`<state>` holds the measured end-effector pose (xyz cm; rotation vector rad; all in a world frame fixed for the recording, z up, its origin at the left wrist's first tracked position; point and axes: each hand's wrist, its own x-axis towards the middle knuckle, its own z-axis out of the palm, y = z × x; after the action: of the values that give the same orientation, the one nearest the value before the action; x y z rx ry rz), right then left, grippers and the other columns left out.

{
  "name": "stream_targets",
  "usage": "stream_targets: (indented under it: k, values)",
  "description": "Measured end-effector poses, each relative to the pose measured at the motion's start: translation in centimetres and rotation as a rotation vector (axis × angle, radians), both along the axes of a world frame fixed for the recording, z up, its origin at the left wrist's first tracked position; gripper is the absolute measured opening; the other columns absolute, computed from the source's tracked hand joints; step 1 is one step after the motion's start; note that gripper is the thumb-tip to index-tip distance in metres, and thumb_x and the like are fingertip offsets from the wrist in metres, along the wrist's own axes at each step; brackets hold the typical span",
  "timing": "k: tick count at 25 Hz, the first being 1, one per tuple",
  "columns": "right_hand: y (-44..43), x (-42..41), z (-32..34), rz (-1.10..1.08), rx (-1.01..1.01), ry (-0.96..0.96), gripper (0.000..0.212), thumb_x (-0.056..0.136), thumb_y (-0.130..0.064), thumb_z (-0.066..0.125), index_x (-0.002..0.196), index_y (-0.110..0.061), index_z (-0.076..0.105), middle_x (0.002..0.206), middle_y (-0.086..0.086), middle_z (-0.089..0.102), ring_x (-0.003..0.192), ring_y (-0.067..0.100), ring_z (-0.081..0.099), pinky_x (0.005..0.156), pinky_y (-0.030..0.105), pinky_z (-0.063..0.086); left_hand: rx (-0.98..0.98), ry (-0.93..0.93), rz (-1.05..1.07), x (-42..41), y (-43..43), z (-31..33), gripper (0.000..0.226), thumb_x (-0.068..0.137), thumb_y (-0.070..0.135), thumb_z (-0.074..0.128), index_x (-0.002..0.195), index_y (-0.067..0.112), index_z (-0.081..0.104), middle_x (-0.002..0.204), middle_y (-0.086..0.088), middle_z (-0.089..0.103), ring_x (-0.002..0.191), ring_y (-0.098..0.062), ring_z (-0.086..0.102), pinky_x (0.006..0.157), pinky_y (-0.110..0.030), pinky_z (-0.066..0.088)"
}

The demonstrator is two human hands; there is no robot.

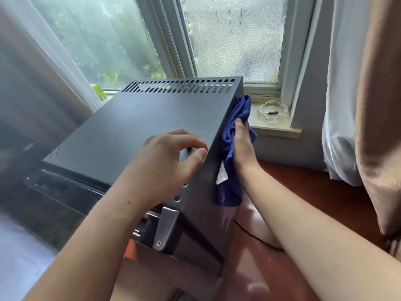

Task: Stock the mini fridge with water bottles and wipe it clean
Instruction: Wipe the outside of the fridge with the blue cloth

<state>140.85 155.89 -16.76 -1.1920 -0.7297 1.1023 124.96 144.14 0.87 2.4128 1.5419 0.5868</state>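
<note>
Right now the mini fridge [134, 131] is sitting on the red-brown table [314, 203], its back edge against the windowsill [275, 127]. Its top is bearing the left hand [165, 161], fingers curled, tips resting near the right edge, gripping nothing. Down the right side wall, the right hand [243, 144] is pressing a blue cloth [232, 135] flat, fingers straight. A glass ashtray [272, 110] is lying on the sill.
</note>
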Motion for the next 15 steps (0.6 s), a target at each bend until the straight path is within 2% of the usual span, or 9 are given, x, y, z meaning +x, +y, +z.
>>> stream_targets:
  k: [2, 5, 7, 9, 12, 13, 15]
  values:
    - [-0.1, 0.4, 0.7, 0.010, -0.027, -0.028, 0.100, 0.075, -0.090, 0.042, 0.155, -0.032, 0.036, 0.158, -0.007, 0.044, 0.145, 0.015, 0.042, 0.122, 0.048, 0.032, 0.005, 0.023, 0.006, 0.4, 0.7, 0.0, 0.012, 0.096, 0.035, 0.065, 0.096, 0.035, 0.077, 0.101, 0.024, 0.070, 0.077, 0.018, 0.056, 0.075, 0.000, 0.033]
    - [-3.0, -0.9, 1.5, 0.013, -0.028, 0.009, 0.104, 0.072, -0.095, 0.041, 0.156, -0.035, 0.034, 0.161, -0.009, 0.039, 0.150, 0.011, 0.034, 0.126, 0.045, 0.023, -0.004, 0.005, 0.008, 0.3, 0.8, 0.0, 0.009, 0.093, 0.032, 0.071, 0.094, 0.036, 0.078, 0.100, 0.022, 0.071, 0.073, 0.018, 0.055, 0.072, 0.001, 0.033]
    - [-6.7, -3.0, 1.8, 0.005, 0.035, -0.022, 0.092, 0.082, -0.086, 0.036, 0.159, -0.035, 0.029, 0.164, -0.013, 0.032, 0.152, 0.004, 0.025, 0.128, 0.042, 0.018, -0.012, -0.013, -0.003, 0.3, 1.0, -0.1, 0.010, 0.090, 0.026, 0.075, 0.094, 0.035, 0.078, 0.098, 0.021, 0.071, 0.068, 0.020, 0.054, 0.071, 0.001, 0.034]
    - [-10.6, -4.9, 2.1, 0.023, 0.112, -0.049, 0.084, 0.089, -0.073, 0.035, 0.162, -0.034, 0.021, 0.167, -0.018, 0.023, 0.153, -0.003, 0.017, 0.129, 0.038, 0.014, -0.005, -0.011, -0.017, 0.4, 1.7, -0.5, 0.013, 0.092, 0.025, 0.074, 0.098, 0.036, 0.077, 0.100, 0.021, 0.068, 0.081, 0.015, 0.058, 0.074, 0.002, 0.033]
    - [-12.6, -5.5, 2.1, 0.043, 0.161, -0.090, 0.081, 0.090, -0.070, 0.036, 0.162, -0.037, 0.017, 0.167, -0.022, 0.018, 0.153, -0.005, 0.013, 0.129, 0.038, 0.014, -0.017, 0.048, -0.059, 0.8, 2.9, -1.5, 0.025, 0.100, 0.031, 0.060, 0.122, 0.040, 0.067, 0.120, 0.024, 0.058, 0.111, 0.001, 0.052, 0.091, 0.002, 0.026]
    - [-12.2, -5.2, 2.2, 0.039, 0.163, -0.101, 0.081, 0.090, -0.069, 0.037, 0.162, -0.036, 0.018, 0.167, -0.022, 0.019, 0.153, -0.006, 0.013, 0.129, 0.038, 0.014, -0.025, 0.065, -0.069, 0.9, 3.1, -1.8, 0.028, 0.102, 0.034, 0.055, 0.127, 0.042, 0.062, 0.125, 0.025, 0.054, 0.117, -0.002, 0.047, 0.097, -0.002, 0.025]
    - [-10.9, -4.6, 2.4, 0.018, 0.155, -0.113, 0.082, 0.089, -0.069, 0.037, 0.162, -0.035, 0.020, 0.167, -0.021, 0.021, 0.152, -0.007, 0.014, 0.129, 0.037, 0.015, -0.034, 0.080, -0.075, 0.8, 3.4, -2.4, 0.030, 0.103, 0.042, 0.046, 0.131, 0.046, 0.056, 0.127, 0.028, 0.048, 0.120, -0.005, 0.044, 0.107, -0.019, 0.030]
